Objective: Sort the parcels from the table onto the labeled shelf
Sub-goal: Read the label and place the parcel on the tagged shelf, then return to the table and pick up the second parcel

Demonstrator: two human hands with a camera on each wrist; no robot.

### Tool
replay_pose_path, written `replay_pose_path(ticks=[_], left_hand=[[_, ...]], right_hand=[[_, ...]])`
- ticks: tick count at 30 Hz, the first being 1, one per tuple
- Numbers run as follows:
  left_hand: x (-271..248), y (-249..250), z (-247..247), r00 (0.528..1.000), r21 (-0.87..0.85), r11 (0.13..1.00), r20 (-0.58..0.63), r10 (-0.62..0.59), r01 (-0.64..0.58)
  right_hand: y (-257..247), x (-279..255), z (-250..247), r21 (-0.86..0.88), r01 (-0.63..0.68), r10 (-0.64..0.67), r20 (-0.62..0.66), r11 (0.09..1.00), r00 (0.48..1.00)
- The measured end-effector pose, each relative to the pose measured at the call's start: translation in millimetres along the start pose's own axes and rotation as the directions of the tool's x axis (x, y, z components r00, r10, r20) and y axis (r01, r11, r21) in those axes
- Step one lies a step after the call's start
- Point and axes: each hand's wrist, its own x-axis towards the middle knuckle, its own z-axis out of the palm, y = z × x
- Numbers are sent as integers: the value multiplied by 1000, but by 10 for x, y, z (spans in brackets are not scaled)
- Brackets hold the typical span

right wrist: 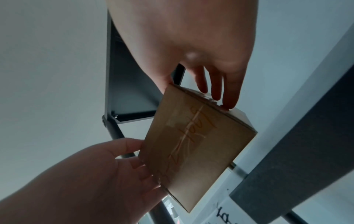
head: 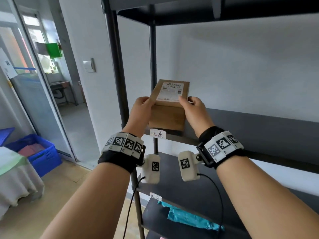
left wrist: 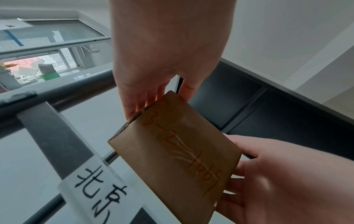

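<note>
A brown cardboard parcel [head: 170, 94] with a white shipping label on top sits at the front left corner of the dark shelf board [head: 250, 126], just above the paper label 北京 [head: 158, 134]. Whether it rests on the board is not visible. My left hand [head: 144, 102] grips its left side with the thumb on top. My right hand [head: 185, 101] grips its right side the same way. From the left wrist, the parcel [left wrist: 172, 151] shows orange handwriting, with the left fingers [left wrist: 141, 100] against its edge. From the right wrist, the right fingers [right wrist: 228, 97] touch the parcel [right wrist: 191, 148].
A black shelf post [head: 119, 66] stands just left of the parcel, with another board [head: 207, 12] overhead. A teal parcel [head: 189, 219] lies on a lower shelf, below a second paper label [head: 155, 197]. On the left are a blue crate [head: 41, 152], a cloth-covered table [head: 13, 178] and a doorway.
</note>
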Motion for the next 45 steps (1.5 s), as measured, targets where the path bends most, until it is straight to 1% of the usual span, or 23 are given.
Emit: replay_pose_path(ticks=[4, 7, 11, 15, 17, 19, 21, 23, 26, 28, 31, 36, 39, 41, 45], left_hand=[[232, -54, 40, 997, 53, 999, 75, -17, 13], [368, -121, 63, 993, 83, 996, 119, -2, -7], [482, -193, 73, 986, 169, 983, 160, 41, -68], [519, -209, 46, 982, 180, 981, 183, 37, -70], [502, -203, 17, 983, 191, 973, 153, 97, -126], [449, -164, 0, 973, 191, 956, 106, 206, -223], [370, -118, -7, 943, 197, 922, 109, 316, -332], [283, -95, 35, 908, 184, 890, 140, 396, -416], [108, -89, 199, 862, 158, 852, 187, 471, -500], [-57, -92, 355, 831, 110, 835, 235, 505, -539], [-375, -108, 636, 787, 9, 843, 364, 498, -538], [-1015, -126, 1229, 701, -23, 861, 570, 429, -508], [-1495, -90, 1616, 640, -46, 871, 660, 394, -489], [-1825, -45, 1892, 599, -58, 875, 706, 377, -481], [-2521, 91, 2516, 550, -66, 891, 765, 334, -449]], right_hand=[[34, 126, 97, -10, -50, 50, -22, 999, 999], [50, 171, 151, -37, -85, 83, -52, 996, 995], [55, 196, 200, -78, -85, 81, -56, 993, 995], [34, 156, 231, -116, -105, 95, -89, 988, 991], [23, 111, 223, -116, -111, 95, -138, 987, 986], [-19, 40, 181, -109, -102, 81, -186, 989, 979], [-17, -42, 113, -120, -92, 62, -232, 988, 971], [-16, -185, 26, -147, -82, 40, -267, 986, 963], [22, -480, -179, -185, -75, 7, -343, 980, 939], [47, -708, -371, -228, -78, -23, -411, 970, 911], [108, -1058, -706, -306, -132, -42, -504, 943, 863], [331, -1735, -1372, -297, -276, 32, -625, 914, 780], [484, -2147, -1841, -292, -353, 63, -684, 889, 726], [573, -2405, -2176, -289, -396, 86, -705, 871, 704], [712, -2908, -2909, -275, -461, 122, -737, 844, 664]])
